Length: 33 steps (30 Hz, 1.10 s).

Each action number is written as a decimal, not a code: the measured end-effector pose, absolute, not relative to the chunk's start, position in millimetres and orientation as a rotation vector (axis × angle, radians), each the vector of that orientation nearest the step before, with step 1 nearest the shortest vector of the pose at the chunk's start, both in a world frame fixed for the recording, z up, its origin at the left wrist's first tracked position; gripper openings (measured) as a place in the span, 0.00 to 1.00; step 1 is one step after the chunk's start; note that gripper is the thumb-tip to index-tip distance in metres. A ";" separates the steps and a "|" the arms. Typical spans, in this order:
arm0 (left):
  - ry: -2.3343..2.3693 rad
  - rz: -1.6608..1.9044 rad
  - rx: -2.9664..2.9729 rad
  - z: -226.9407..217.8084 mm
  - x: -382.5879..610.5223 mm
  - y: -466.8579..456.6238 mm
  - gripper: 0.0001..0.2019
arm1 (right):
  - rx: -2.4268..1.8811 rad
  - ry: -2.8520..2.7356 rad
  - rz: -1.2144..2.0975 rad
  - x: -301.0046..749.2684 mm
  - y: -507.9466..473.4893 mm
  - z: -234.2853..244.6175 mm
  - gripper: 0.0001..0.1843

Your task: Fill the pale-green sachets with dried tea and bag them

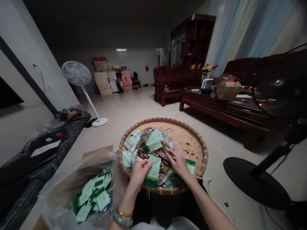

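A long tiled room (134,108) frames the work, and the landmark is a round woven bamboo tray (189,137) just in front of the person. Beyond the tray stand a white pedestal fan (76,75) and, to its right, a dark wooden low table (225,111). A black round fan base (254,183) sits right of the tray. Left of the tray, a large clear plastic bag (56,198) holds a heap of green-and-pale sachets (92,195). On the tray, a second clear plastic bag (144,137) lies open around speckled dried loose leaf (146,155), perhaps tea, with more sachets on top. Over the tray's middle, the left hand (140,174) grasps one pale sachet (153,169) between thumb and fingers. The right hand (179,164) pinches a slim dark tool (165,158), its tip by that sachet. A pale green bangle (122,217) circles the left wrist.
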<state>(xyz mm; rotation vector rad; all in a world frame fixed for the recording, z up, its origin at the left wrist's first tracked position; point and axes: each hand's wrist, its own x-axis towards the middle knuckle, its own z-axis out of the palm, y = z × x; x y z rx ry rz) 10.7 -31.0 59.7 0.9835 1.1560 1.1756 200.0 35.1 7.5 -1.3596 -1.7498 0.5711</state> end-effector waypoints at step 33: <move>1.642 1.569 1.371 49.0 -29.6 -11.8 0.13 | -1.490 -1.772 0.428 144.1 115.0 -4.4 0.11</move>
